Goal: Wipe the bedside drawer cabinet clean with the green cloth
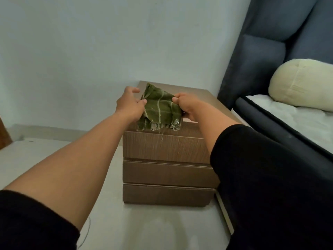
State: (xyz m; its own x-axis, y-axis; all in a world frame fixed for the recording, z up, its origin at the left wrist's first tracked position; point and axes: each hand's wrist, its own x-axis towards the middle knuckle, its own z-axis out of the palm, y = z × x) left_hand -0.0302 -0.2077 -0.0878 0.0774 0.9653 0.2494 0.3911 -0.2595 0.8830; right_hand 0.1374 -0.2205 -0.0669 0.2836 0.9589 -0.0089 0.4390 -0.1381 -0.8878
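Observation:
A green cloth with pale stripes and a frayed lower edge is held up over the front of a brown wooden bedside drawer cabinet. My left hand pinches its left edge between thumb and fingers. My right hand grips its right edge in a closed fist. The cloth's frayed hem hangs just over the cabinet's front top edge. The cabinet shows three drawer fronts stacked below the top.
A dark blue upholstered bed with a white mattress stands close on the cabinet's right, with a cream bolster pillow on it. A pale wall is behind. Light floor spreads left and in front.

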